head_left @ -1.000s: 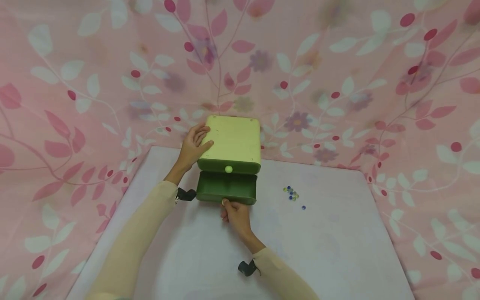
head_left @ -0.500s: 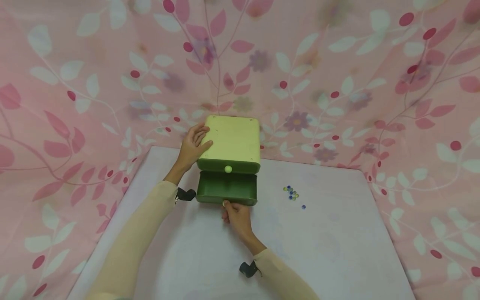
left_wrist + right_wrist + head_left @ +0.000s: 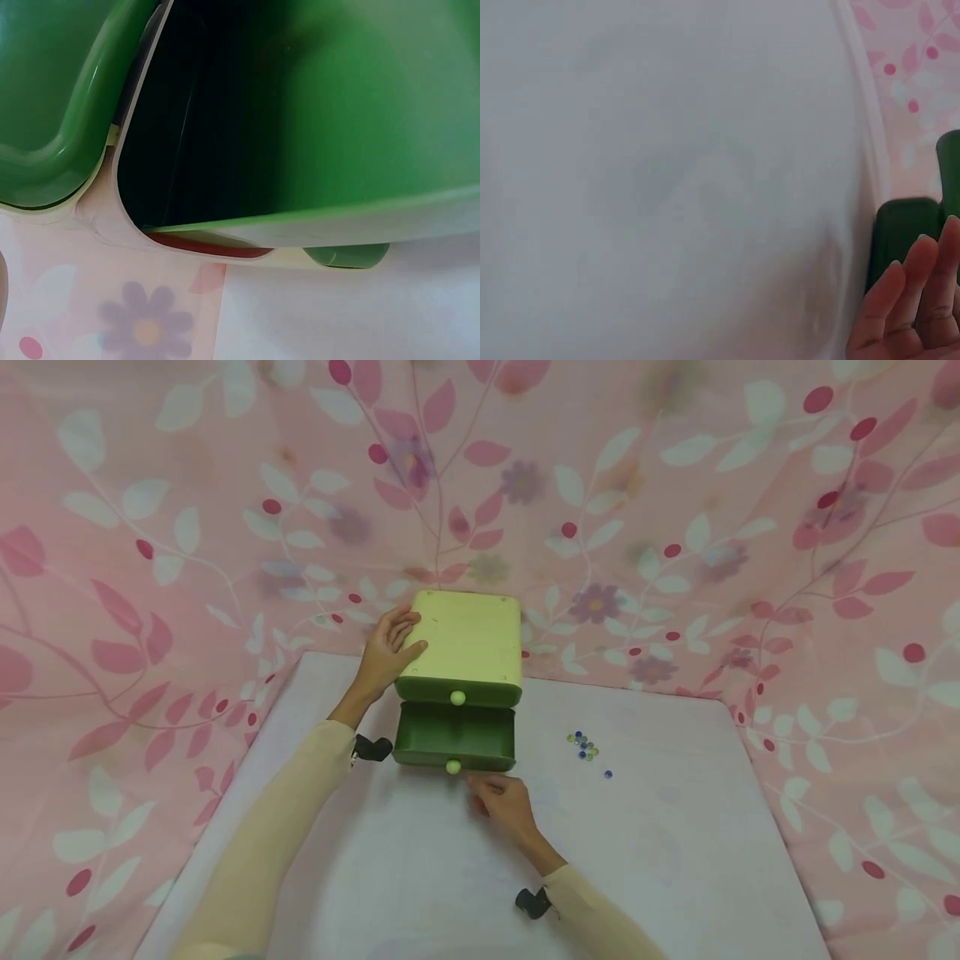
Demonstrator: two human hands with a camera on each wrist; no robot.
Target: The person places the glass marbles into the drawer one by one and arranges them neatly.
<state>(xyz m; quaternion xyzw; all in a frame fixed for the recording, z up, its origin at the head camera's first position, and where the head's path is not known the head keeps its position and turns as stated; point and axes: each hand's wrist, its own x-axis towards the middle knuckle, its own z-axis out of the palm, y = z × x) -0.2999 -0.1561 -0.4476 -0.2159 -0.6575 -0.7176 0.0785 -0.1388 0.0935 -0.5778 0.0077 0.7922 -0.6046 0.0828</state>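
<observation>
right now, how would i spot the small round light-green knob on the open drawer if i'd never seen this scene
On the white tabletop, find the boxy pale yellow-green cabinet. Its dark green lower drawer stands open, with the round light-green knob on its front. Unlike the matching upper knob, it juts out with an open drawer.

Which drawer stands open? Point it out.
The lower drawer, pulled out with its green inside showing; the upper drawer above it is shut.
</observation>
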